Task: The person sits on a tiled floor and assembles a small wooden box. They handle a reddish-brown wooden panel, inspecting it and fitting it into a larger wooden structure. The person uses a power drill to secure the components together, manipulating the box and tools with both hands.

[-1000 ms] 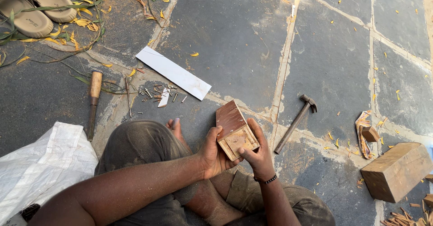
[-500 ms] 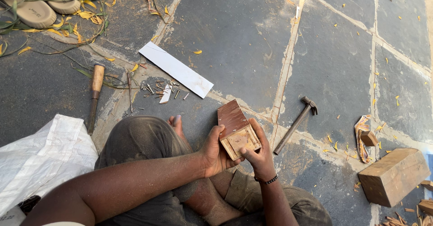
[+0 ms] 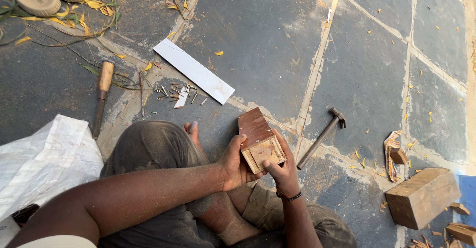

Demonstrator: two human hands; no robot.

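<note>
While seated on the stone floor (image 3: 277, 40), both hands, left hand (image 3: 233, 161) and right hand (image 3: 283, 171), clasp a small wooden box (image 3: 259, 139), steadying it, hammer (image 3: 321, 137) lying nearby

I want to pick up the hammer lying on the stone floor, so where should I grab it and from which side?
Grip the hammer on the lower half of its straight wooden handle, probably coming from the right hand's side. The handle lies flat and slants toward the person, its near end beside that hand, while the metal head points away.
</note>
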